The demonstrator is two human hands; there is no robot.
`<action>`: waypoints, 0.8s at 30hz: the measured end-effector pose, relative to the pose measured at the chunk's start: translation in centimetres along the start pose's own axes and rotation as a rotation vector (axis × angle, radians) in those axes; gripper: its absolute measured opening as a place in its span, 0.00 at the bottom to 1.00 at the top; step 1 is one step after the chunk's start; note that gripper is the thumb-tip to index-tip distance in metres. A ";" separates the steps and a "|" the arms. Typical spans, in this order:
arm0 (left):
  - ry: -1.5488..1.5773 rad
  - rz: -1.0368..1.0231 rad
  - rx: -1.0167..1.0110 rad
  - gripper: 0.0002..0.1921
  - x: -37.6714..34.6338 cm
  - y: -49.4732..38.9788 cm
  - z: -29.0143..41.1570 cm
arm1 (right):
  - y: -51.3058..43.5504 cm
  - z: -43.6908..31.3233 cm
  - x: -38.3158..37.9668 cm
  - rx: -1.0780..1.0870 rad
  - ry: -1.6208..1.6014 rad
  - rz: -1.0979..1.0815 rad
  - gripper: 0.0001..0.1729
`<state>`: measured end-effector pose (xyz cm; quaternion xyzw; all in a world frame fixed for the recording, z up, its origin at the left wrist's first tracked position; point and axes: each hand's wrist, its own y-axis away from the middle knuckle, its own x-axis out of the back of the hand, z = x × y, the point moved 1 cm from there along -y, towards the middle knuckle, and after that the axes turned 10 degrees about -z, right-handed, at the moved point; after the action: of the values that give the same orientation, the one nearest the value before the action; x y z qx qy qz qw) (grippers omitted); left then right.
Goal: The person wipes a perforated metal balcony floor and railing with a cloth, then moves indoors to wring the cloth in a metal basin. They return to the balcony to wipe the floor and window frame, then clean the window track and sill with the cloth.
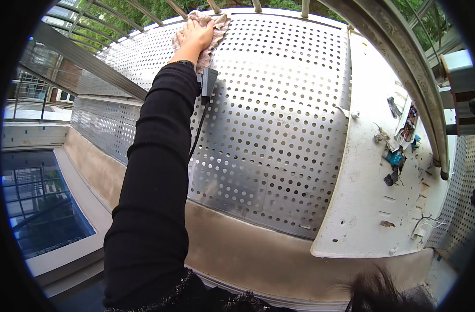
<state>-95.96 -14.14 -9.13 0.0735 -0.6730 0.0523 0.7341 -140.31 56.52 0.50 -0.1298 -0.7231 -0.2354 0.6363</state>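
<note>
My left hand (196,35) lies palm down on a crumpled, pale pinkish cloth (221,28), at the far edge of a perforated metal sheet (276,113). The fingers point away from me and press the cloth against the sheet, beside the white rim and the foot of the railing bars. The arm wears a black sleeve, with a dark band at the wrist and a small grey device (209,84) beside it, from which a black cable runs back along the forearm. My right hand is out of view.
On the right, a white panel (362,218) bears scraps, a blue crumpled piece (394,158) and loose wires (418,232). A curved metal rail (413,74) arches above it. Metal bars (257,5) line the far edge. A beige ledge (253,249) runs nearer me; a window (46,199) is at left.
</note>
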 end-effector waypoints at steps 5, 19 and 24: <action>-0.036 0.025 -0.207 0.31 -0.1 1.0 2.8 | -0.9 -0.6 -0.4 0.027 -0.019 0.004 0.29; 0.030 -0.155 -0.842 0.35 -2.2 10.7 18.2 | -1.8 -0.8 -1.0 0.087 -0.042 0.040 0.28; -0.010 -0.097 -0.809 0.31 -2.1 9.0 15.0 | -2.3 -1.0 -1.0 0.097 -0.037 0.045 0.27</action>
<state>-112.44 -7.95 -9.67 -0.1894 -0.6387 -0.2516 0.7020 -140.42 54.15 -0.79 -0.1192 -0.7423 -0.1832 0.6334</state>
